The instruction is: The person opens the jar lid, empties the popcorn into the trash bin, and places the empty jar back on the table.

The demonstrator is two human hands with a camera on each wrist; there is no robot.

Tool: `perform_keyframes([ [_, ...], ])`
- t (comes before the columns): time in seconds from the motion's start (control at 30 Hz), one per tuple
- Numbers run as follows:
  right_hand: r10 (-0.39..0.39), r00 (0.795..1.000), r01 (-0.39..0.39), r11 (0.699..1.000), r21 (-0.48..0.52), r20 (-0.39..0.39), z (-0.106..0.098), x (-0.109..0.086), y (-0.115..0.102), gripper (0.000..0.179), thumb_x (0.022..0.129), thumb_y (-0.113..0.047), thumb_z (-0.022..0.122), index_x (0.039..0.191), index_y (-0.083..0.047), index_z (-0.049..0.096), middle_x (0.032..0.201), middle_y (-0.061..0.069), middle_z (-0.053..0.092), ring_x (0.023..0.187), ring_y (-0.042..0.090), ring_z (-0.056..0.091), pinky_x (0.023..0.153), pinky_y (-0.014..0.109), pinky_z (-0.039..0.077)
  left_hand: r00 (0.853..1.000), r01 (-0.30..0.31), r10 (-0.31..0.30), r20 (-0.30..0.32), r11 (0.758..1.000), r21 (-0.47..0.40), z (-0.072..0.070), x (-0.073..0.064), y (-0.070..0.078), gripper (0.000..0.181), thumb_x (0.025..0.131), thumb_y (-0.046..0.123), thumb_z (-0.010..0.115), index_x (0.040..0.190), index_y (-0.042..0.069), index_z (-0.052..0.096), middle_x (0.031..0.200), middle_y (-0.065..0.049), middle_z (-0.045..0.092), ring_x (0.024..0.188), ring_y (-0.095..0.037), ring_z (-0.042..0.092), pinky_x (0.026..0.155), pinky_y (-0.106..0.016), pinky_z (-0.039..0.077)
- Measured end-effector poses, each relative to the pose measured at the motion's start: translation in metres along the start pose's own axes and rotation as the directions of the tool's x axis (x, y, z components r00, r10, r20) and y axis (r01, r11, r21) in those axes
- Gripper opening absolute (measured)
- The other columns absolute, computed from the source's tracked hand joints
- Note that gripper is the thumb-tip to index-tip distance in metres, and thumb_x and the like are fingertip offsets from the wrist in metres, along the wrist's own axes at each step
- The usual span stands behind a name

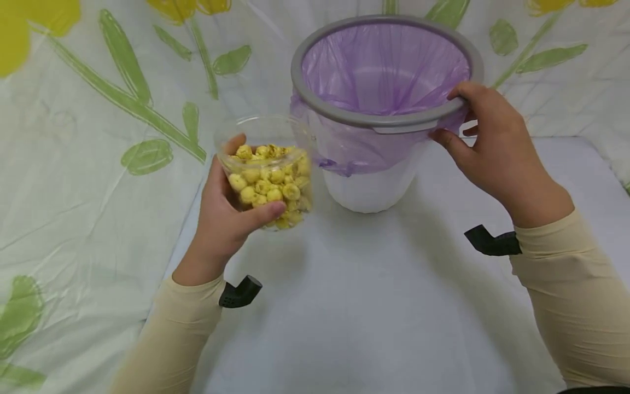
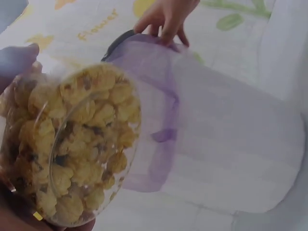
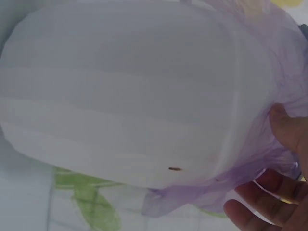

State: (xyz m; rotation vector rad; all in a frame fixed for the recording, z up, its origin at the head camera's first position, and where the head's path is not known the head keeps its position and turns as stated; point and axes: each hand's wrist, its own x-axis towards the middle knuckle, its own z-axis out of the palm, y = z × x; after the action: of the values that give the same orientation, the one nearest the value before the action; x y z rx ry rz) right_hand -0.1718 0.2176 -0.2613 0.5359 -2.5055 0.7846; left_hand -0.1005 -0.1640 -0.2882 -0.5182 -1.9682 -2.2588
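My left hand (image 1: 221, 213) grips a clear plastic tub (image 1: 275, 191) of yellow popcorn (image 1: 268, 178), thumb across its near side and fingers round the far side. The tub is held tilted, left of a white trash bin (image 1: 369, 189). In the left wrist view the popcorn (image 2: 86, 130) shows through the tub's clear base. A purple bag (image 1: 354, 145) lines the bin and folds out over its grey rim (image 1: 344, 116). At the rim's right side, my right hand (image 1: 502, 137) pinches the rim and bag, fingertips over the edge and thumb below it.
The bin stands on a pale table (image 1: 344, 306). Behind and to the left hangs a white cloth (image 1: 98, 219) printed with green leaves and yellow flowers. Black wrist cameras (image 1: 241, 291) stick out from both beige sleeves (image 1: 571, 295).
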Motion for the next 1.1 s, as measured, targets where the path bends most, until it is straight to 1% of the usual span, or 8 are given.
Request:
perform_keyframes([
  [0.23,-0.015,1.0,0.016,1.0,0.017,-0.01,0.004,0.003,-0.002,0.048,0.094,-0.007,0.079,0.136,-0.003,0.055,0.113,0.017,0.06,0.102,0.025,0.057,0.083,0.013,0.039,0.985,-0.095,0.103,-0.137,0.994,0.061,-0.003,0.031,0.023,0.093,0.074,0.0,0.089,0.152,0.014,0.04,0.143,-0.014,0.052,0.13,-0.032,0.055,0.103,-0.034,0.053],
  [0.43,-0.015,1.0,0.016,1.0,0.017,-0.024,0.006,0.003,-0.001,0.047,0.094,-0.008,0.079,0.135,-0.003,0.057,0.111,0.017,0.06,0.102,0.026,0.059,0.083,0.014,0.04,0.976,-0.146,0.173,-0.136,0.972,0.183,0.001,0.056,0.04,0.1,0.069,-0.001,0.091,0.153,0.014,0.041,0.143,-0.009,0.049,0.13,-0.029,0.054,0.101,-0.035,0.054],
  [0.57,-0.011,0.999,0.012,1.0,0.02,-0.034,0.008,0.004,0.0,0.048,0.094,-0.008,0.08,0.136,-0.004,0.057,0.111,0.017,0.06,0.102,0.026,0.059,0.084,0.015,0.041,0.969,-0.176,0.224,-0.106,0.923,0.341,0.004,0.07,0.052,0.101,0.069,0.003,0.093,0.155,0.014,0.039,0.143,-0.005,0.049,0.13,-0.024,0.053,0.103,-0.035,0.052],
  [0.63,-0.004,0.999,0.005,1.0,0.024,-0.033,0.009,0.004,0.0,0.048,0.094,-0.008,0.079,0.136,-0.004,0.056,0.111,0.016,0.06,0.102,0.026,0.059,0.083,0.015,0.041,0.962,-0.204,0.262,-0.073,0.871,0.446,0.003,0.078,0.056,0.101,0.07,0.007,0.094,0.155,0.014,0.04,0.143,-0.004,0.05,0.13,-0.021,0.052,0.104,-0.034,0.05],
  [0.67,0.0,0.999,0.001,1.0,0.026,-0.032,0.009,0.004,0.0,0.048,0.095,-0.008,0.079,0.136,-0.004,0.056,0.111,0.016,0.06,0.103,0.026,0.059,0.083,0.015,0.041,0.957,-0.218,0.285,-0.055,0.832,0.511,0.002,0.082,0.058,0.101,0.071,0.011,0.094,0.156,0.014,0.04,0.143,-0.003,0.05,0.131,-0.018,0.05,0.106,-0.033,0.048],
  [0.83,0.018,1.0,-0.017,0.999,0.035,-0.025,0.013,0.005,-0.003,0.047,0.095,-0.01,0.079,0.136,-0.006,0.056,0.113,0.014,0.061,0.106,0.027,0.059,0.083,0.016,0.04,0.93,-0.229,0.367,0.018,0.54,0.81,-0.006,0.097,0.06,0.108,0.073,0.04,0.095,0.162,0.019,0.036,0.149,0.002,0.052,0.134,-0.01,0.039,0.114,-0.032,0.023],
  [0.9,0.015,1.0,-0.014,0.999,0.035,-0.026,0.014,0.005,-0.004,0.047,0.095,-0.009,0.079,0.136,-0.006,0.057,0.114,0.015,0.062,0.107,0.027,0.059,0.083,0.016,0.04,0.925,-0.213,0.378,0.03,0.452,0.866,-0.008,0.102,0.061,0.111,0.074,0.049,0.093,0.163,0.021,0.034,0.15,0.003,0.05,0.135,-0.009,0.036,0.114,-0.036,0.017],
  [1.1,-0.002,0.999,0.003,0.999,0.039,-0.039,0.014,0.007,-0.006,0.047,0.095,-0.009,0.079,0.136,-0.005,0.057,0.116,0.017,0.062,0.107,0.028,0.06,0.083,0.014,0.04,0.909,-0.215,0.411,0.066,0.328,0.92,-0.005,0.117,0.068,0.106,0.078,0.055,0.088,0.162,0.02,0.035,0.151,0.002,0.046,0.14,-0.01,0.032,0.113,-0.035,0.015],
])
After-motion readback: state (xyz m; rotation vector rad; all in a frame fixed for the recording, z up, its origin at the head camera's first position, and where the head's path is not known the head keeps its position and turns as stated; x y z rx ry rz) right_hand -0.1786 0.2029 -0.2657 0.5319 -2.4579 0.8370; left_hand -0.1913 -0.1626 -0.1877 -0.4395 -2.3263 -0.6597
